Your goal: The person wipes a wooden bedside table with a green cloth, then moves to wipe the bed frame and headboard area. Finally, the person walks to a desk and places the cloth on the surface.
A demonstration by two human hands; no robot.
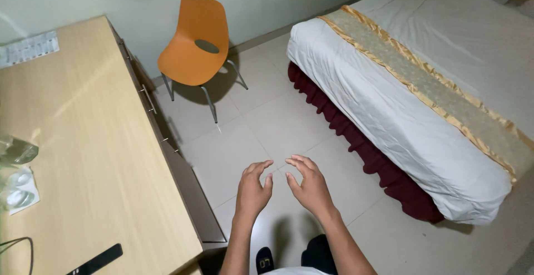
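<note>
While the camera is looking down from head height, two bare forearms are reaching forward from the bottom of the frame over a pale tiled floor point(261, 124). The left hand point(253, 188) is hovering with its back to the camera, fingers curled loosely and slightly spread, its grip open and holding nothing. The right hand point(308, 183) is hovering just beside it, wrist bent a little inward, fingers likewise curved and apart, its grip open and empty too. The two hands are nearly meeting at the fingertips but are staying apart, and neither is touching anything. Below them, dark footwear point(265, 260) is showing on the floor. To the left, a light wooden bench point(94, 158) with drawer handles along its edge is carrying clear plastic-wrapped items point(16, 169) at its far left side, a slim black remote-like object point(95, 260) near its front edge and a white printed sheet point(29, 48) at its back. An orange plastic chair point(197, 44) on metal legs is standing against the wall beyond. To the right, a bed point(400, 102) with white sheets, a gold-trimmed runner point(428, 80) and a dark red skirt is sitting well apart from the hands.
</note>
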